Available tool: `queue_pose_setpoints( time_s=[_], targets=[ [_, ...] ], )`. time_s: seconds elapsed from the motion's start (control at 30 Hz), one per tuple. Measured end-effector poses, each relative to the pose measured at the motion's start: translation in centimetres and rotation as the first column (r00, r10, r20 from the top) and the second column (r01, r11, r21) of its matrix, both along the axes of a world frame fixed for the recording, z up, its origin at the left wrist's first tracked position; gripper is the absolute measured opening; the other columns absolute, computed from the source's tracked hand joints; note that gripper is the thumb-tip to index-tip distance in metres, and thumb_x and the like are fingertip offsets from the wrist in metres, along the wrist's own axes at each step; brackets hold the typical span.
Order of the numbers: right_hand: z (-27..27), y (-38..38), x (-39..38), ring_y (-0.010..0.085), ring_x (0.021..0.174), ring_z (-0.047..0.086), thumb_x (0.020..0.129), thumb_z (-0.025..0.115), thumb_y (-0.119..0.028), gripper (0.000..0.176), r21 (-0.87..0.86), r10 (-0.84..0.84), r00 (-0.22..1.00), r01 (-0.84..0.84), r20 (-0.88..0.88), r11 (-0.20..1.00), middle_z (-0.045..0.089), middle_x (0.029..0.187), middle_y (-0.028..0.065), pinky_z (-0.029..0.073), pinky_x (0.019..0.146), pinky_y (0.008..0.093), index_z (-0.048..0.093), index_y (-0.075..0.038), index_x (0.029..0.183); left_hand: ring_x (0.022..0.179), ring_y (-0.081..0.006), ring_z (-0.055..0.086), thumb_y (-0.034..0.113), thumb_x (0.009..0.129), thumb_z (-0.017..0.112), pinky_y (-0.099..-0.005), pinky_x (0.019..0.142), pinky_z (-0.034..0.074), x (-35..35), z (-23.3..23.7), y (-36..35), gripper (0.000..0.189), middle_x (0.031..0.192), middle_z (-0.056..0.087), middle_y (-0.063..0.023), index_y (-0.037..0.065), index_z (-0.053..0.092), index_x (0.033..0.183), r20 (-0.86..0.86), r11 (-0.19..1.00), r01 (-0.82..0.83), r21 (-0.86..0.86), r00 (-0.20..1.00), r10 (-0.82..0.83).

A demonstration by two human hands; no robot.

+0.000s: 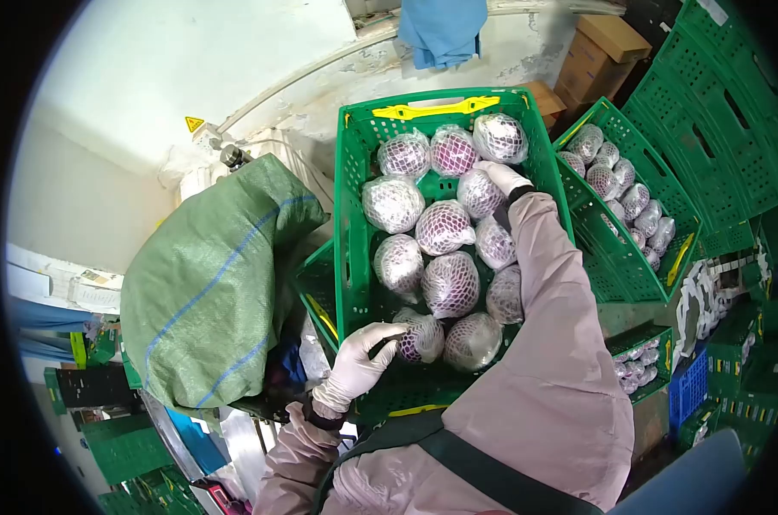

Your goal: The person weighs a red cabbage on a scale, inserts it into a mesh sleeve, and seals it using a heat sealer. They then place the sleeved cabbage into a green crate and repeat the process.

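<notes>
Round purple produce in clear wrap and pale netting, several pieces (pixel 445 227), lies in a green plastic crate (pixel 346 215) in front of me. My right hand (pixel 505 178), in a white glove, reaches to the far right of the crate. Its fingers are closed against one wrapped purple ball (pixel 481 193), partly hidden by the hand. My left hand (pixel 360 362), also gloved, is at the near left rim, beside another wrapped ball (pixel 420 336). Its thumb and fingers pinch a small dark object (pixel 382 345) whose kind I cannot make out.
A green woven sack (pixel 213 292) bulges close on the left. At the right, another green crate (pixel 676 193) holds similar wrapped balls, with a smaller filled crate (pixel 663 343) below. Tall stacked green crates (pixel 715 112) and cardboard boxes (pixel 599 60) stand behind.
</notes>
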State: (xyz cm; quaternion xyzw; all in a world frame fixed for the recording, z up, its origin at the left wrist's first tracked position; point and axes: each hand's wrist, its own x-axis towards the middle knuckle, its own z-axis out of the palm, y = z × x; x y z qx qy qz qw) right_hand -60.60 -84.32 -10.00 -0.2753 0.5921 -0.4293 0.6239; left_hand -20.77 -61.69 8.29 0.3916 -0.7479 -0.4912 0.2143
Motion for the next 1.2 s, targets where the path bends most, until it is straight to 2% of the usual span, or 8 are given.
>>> queue_pose_setpoints(
  time_s=[0.3, 0.37, 0.57, 0.7, 0.77, 1.03, 1.07, 1.2],
  targets=[
    [-0.3, -0.3, 1.5, 0.0196, 0.114, 0.056, 0.093, 0.057, -0.027, 0.042, -0.122, 0.263, 0.938, -0.295, -0.227, 0.948, 0.063, 0.122, 0.0091, 0.041, 0.101, 0.0333, 0.059, -0.002, 0.126, 0.098, -0.0235, 0.065, -0.001, 0.089, 0.059, -0.0327, 0.087, 0.051, -0.1, 0.2, -0.3, 0.022, 0.106, 0.068, -0.0120, 0.001, 0.065, 0.110, -0.055, 0.999, -0.029, 0.034, 0.998, 0.031],
    [3.6, -0.1, 2.0, 0.0356, 0.115, 0.058, 0.091, 0.054, -0.039, 0.049, 0.088, 0.322, 0.340, -0.555, -0.884, 0.827, 0.062, 0.122, 0.0224, 0.043, 0.099, 0.0391, 0.062, 0.000, 0.119, 0.097, -0.0251, 0.065, -0.001, 0.088, 0.059, -0.0331, 0.086, 0.051, 0.1, -0.2, -0.3, 0.022, 0.104, 0.068, -0.0127, 0.001, 0.065, 0.109, 0.002, 0.996, 0.016, -0.083, 1.000, -0.016],
    [17.6, 5.8, 5.0, 0.0347, 0.096, 0.067, 0.084, 0.051, -0.022, 0.039, 0.598, 0.483, -0.363, -0.589, -0.797, 0.544, 0.069, 0.104, 0.0189, 0.053, 0.081, 0.0419, 0.064, -0.012, 0.120, 0.098, -0.0291, 0.065, -0.001, 0.086, 0.063, -0.0352, 0.088, 0.051, 0.4, -0.4, 0.0, 0.023, 0.105, 0.068, -0.0132, 0.002, 0.065, 0.108, 0.022, 0.985, 0.014, -0.171, 1.000, -0.010],
    [13.6, 7.0, 6.8, 0.0313, 0.100, 0.064, 0.084, 0.061, -0.035, 0.042, 0.265, 0.126, -0.281, -0.540, -0.951, 0.799, 0.067, 0.108, 0.0133, 0.051, 0.080, 0.0436, 0.061, -0.010, 0.118, 0.094, -0.0329, 0.064, 0.003, 0.084, 0.066, -0.0382, 0.084, 0.052, 0.5, -0.6, 0.1, 0.021, 0.100, 0.067, -0.0135, 0.005, 0.066, 0.105, -0.081, 0.978, -0.059, -0.200, 0.996, 0.043],
    [10.5, 9.0, 10.4, 0.0305, 0.122, 0.052, 0.081, 0.063, -0.040, 0.061, -0.072, -0.075, 0.034, -0.801, -0.997, 0.595, 0.056, 0.131, 0.0145, 0.041, 0.102, 0.0454, 0.052, -0.007, 0.131, 0.096, -0.0312, 0.064, 0.002, 0.086, 0.063, -0.0373, 0.087, 0.051, 0.5, -0.4, 0.0, 0.021, 0.102, 0.068, -0.0132, 0.004, 0.066, 0.107, -0.053, 0.981, -0.049, -0.187, 0.998, 0.040],
    [13.3, 7.2, 12.6, 0.0324, 0.090, 0.064, 0.073, 0.058, -0.052, 0.051, 0.170, 0.170, -0.051, -0.539, -0.984, 0.825, 0.067, 0.092, 0.0168, 0.051, 0.078, 0.0454, 0.071, -0.005, 0.088, 0.096, -0.0288, 0.064, -0.001, 0.087, 0.060, -0.0369, 0.088, 0.050, 1.0, -0.8, -0.1, 0.020, 0.101, 0.068, -0.0112, 0.004, 0.067, 0.106, -0.027, 0.965, -0.072, -0.253, 0.997, 0.067],
    [10.3, 5.7, 10.0, 0.0311, 0.092, 0.065, 0.077, 0.058, -0.047, 0.046, 0.005, -0.079, -0.140, -0.516, -0.987, 0.856, 0.067, 0.092, 0.0165, 0.052, 0.074, 0.0459, 0.071, -0.004, 0.085, 0.095, -0.0288, 0.064, -0.001, 0.087, 0.060, -0.0366, 0.087, 0.050, 0.9, -0.6, -0.1, 0.019, 0.099, 0.068, -0.0119, 0.003, 0.067, 0.105, -0.029, 0.960, -0.084, -0.269, 0.996, 0.079],
    [7.3, 3.6, 5.0, 0.0317, 0.113, 0.056, 0.085, 0.062, -0.038, 0.048, 0.012, -0.075, -0.137, -0.549, -0.988, 0.835, 0.060, 0.123, 0.0150, 0.045, 0.094, 0.0427, 0.060, -0.006, 0.120, 0.094, -0.0281, 0.065, -0.001, 0.088, 0.059, -0.0352, 0.086, 0.050, 1.3, -0.7, -0.3, 0.018, 0.099, 0.068, -0.0134, 0.002, 0.066, 0.105, -0.108, 0.978, -0.109, -0.176, 0.990, 0.091]
  ],
)
